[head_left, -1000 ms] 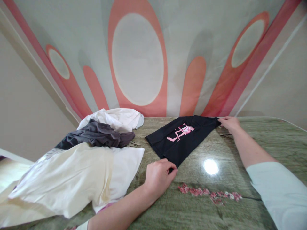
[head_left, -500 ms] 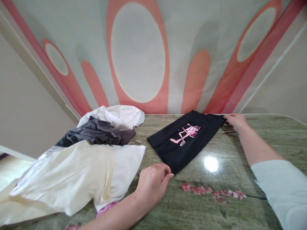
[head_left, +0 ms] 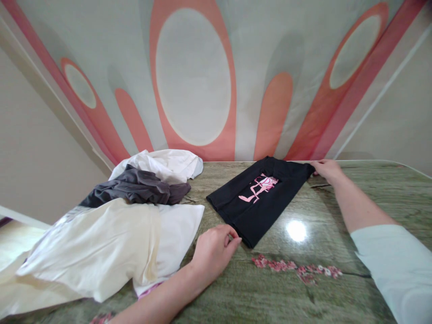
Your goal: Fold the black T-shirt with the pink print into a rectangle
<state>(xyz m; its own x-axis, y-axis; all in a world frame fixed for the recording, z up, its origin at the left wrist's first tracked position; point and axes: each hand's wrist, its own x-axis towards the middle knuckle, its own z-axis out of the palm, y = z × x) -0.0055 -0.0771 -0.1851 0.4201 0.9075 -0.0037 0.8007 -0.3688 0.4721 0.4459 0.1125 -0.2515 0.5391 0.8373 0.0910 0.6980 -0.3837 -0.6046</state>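
Note:
A folded black T-shirt (head_left: 270, 204) with a pink cartoon figure printed on its front lies slanting across the table. My left hand (head_left: 216, 247) is beside its near hem corner, fingers loosely curled and thumb slightly apart. The corner lies flat just right of the fingertips, and nothing shows held between them. At the far right end of the T-shirt, my right hand (head_left: 326, 170) pinches a black corner, its fingertips partly hidden by the cloth.
Left of the T-shirt lies a heap of clothes: a cream garment (head_left: 101, 243), a dark grey one (head_left: 135, 186) and a white one (head_left: 162, 162). The wood-patterned table (head_left: 381, 189) has printed pink blossoms and meets a patterned wall covering (head_left: 246, 90) behind.
My left hand has drawn back slightly left and away from the hem corner, which it was pinching before. The right hand keeps its grip, shifted slightly left in view.

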